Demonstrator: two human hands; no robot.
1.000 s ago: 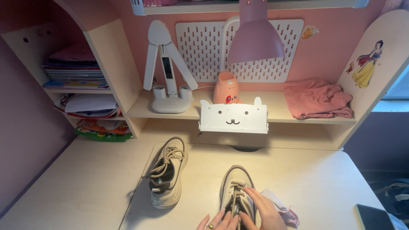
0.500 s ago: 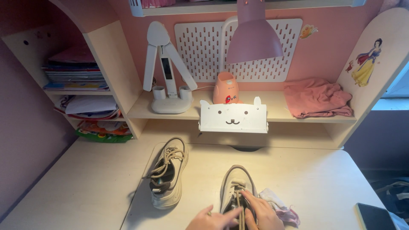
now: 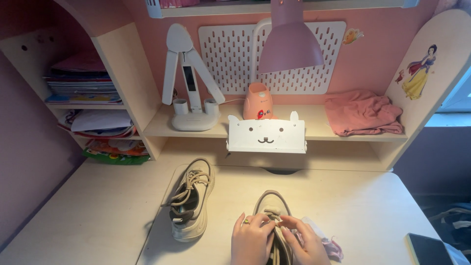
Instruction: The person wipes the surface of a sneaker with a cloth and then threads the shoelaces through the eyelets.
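your left hand point(image 3: 251, 240) and right hand point(image 3: 303, 241) meet over the near shoe point(image 3: 271, 206) on the bench point(image 3: 353, 206), fingers pinched closed on its laces point(image 3: 274, 245). this looks like mid-lacing; the next pull needs even tension.

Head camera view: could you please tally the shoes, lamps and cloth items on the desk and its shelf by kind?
Shoes: 2, the laced shoe and the shoe under the hands.
Lamps: 2, the white folding lamp and the pink lamp.
Cloth items: 2, the pink garment and the crumpled cloth.
Total: 6
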